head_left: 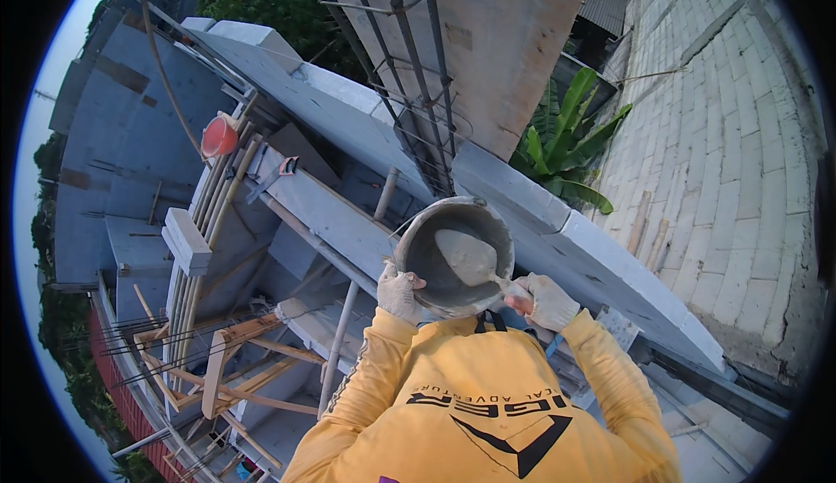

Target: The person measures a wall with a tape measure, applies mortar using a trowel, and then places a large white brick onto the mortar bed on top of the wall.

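A grey, mortar-crusted bucket (421, 248) is in front of my chest with its mouth facing up. My left hand (401, 293), in a whitish knit glove with the thumb bare, grips the bucket's rim on its left side. On the opposite side, my right hand (547, 302), gloved the same way, is closed around the handle of a trowel (468, 257). The trowel's rounded blade lies inside the bucket's mouth and is coated with grey mortar. Shadow hides how much mortar sits at the bottom.
A pale block wall (610, 265) runs diagonally past the bucket. Upright rebar (409, 56) stands beside a board (496, 39). At left are a red bucket (219, 137), stacked blocks (186, 241), bamboo poles and a wooden frame (218, 370) over a drop. Banana leaves (566, 139) grow beyond the wall.
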`<state>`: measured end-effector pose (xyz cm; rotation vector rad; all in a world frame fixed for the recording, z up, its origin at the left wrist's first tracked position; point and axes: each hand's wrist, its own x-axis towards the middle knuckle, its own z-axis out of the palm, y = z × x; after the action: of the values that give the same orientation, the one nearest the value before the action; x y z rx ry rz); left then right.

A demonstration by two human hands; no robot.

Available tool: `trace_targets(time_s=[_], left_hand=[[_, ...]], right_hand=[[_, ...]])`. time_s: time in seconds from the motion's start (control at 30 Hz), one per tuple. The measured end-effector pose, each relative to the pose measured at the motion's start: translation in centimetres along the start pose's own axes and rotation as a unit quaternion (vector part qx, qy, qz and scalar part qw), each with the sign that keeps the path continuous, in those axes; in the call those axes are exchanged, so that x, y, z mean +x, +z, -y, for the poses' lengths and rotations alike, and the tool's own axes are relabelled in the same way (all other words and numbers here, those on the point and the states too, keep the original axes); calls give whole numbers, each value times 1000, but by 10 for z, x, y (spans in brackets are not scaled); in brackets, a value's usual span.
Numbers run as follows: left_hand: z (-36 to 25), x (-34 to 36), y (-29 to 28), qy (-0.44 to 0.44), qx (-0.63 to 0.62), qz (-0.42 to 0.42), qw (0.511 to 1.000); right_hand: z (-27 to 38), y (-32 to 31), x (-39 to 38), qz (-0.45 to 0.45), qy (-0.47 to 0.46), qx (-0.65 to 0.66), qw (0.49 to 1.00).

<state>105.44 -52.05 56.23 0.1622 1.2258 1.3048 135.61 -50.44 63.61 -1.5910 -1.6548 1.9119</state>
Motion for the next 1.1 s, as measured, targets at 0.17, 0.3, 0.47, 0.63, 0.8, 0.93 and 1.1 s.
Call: trace_targets(time_s=[0.17,0.3,0.47,0.63,0.8,0.93,1.1], left_hand=[[-6,0,8,-29,-11,0,1000],[-10,-2,3,-36,-41,-6,998],[-21,-13,-8,-30,-104,22,994],[-28,-26,-33,-18,-72,32,997],[-40,-39,-52,-31,-82,23,996],[-31,-40,-79,-35,-120,-23,992],[-39,-43,-97,-28,-123,-55,990]], right_hand=[[2,-5,7,-16,-28,-88,996],[-10,5,22,-59,-150,-268,950],[39,9,28,-35,-157,-426,890],[100,15,52,-121,-193,-404,886],[171,33,152,-157,-170,-436,869],[220,48,216,-175,-97,-478,855],[238,58,250,-214,-35,-489,845]])
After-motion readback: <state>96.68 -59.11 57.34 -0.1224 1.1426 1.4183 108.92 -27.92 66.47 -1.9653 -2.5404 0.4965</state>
